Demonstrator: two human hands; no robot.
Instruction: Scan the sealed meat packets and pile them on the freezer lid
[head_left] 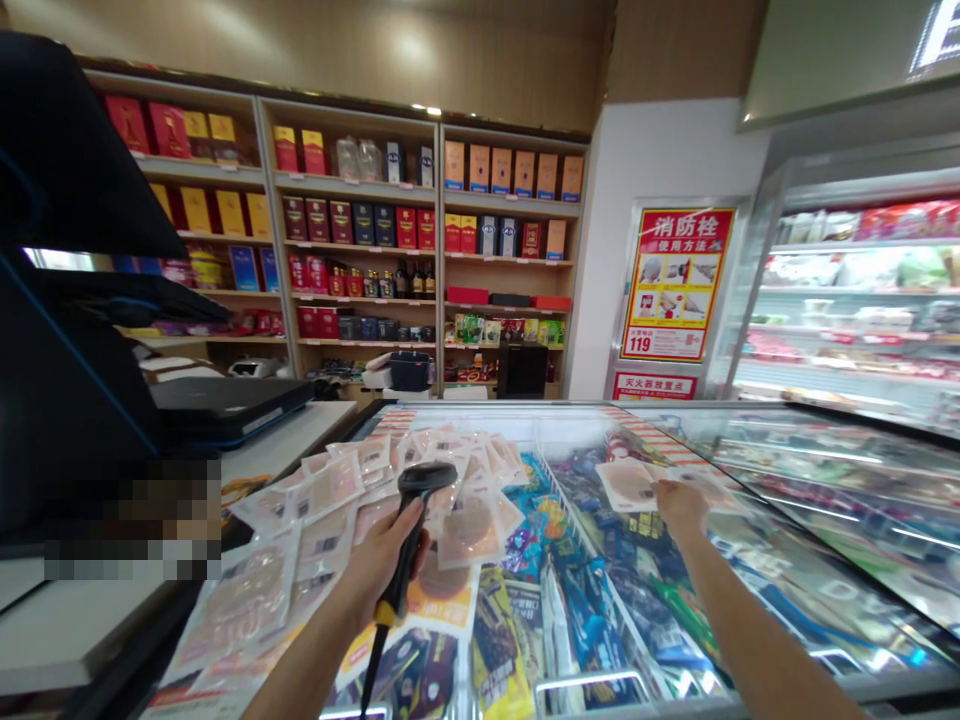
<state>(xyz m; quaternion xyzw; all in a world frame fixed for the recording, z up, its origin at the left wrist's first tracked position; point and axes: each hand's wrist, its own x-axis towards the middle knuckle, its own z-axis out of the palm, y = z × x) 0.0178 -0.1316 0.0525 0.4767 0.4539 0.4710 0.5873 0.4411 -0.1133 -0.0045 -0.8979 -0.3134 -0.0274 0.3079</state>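
My left hand [384, 558] is wrapped round the handle of a black barcode scanner [426, 480], whose head points forward. Its cable hangs down toward me. Under and around it, many flat clear packets [341, 487] with pinkish, round contents are spread over the freezer's glass top. Farther right, my right hand [682, 508] pinches the edge of a similar flat packet [626, 486] with a small dark label. That packet lies on or just above the glass; I cannot tell which. Another pale packet [711, 490] shows just beyond the right hand.
Beneath the glass, the chest freezer holds colourful bagged goods [499, 640] and a wire divider [577, 520]. At left stands a counter [330, 425] with a dark checkout machine [67, 350]. Behind are shelves of boxes [360, 225]; a lit fridge [855, 270] stands right.
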